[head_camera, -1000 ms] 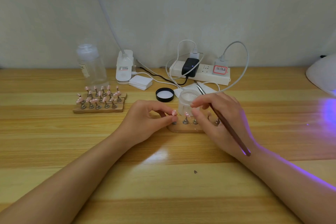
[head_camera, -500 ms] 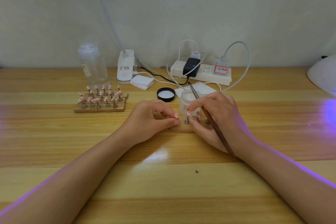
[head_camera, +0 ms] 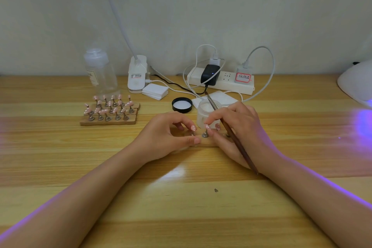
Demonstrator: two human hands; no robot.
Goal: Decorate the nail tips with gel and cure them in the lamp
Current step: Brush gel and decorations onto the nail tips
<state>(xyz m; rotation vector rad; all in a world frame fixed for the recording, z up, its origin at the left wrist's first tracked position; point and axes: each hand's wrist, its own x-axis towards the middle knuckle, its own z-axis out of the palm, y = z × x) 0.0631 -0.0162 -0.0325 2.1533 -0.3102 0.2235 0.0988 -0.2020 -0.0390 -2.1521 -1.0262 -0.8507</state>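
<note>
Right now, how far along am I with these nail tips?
Looks done: a rack of pink tips stands aside at left, dotted white. In hand: your left hand and right hand each pinch a tip on the small stand, the brush tucked in the right hand, the gel jar open behind. Left: finishing these tips, then curing them in the lamp glowing at right.

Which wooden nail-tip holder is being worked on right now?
The small wooden holder between the left hand and right hand, in front of the jar. The fuller holder sits untouched to the left.
</note>
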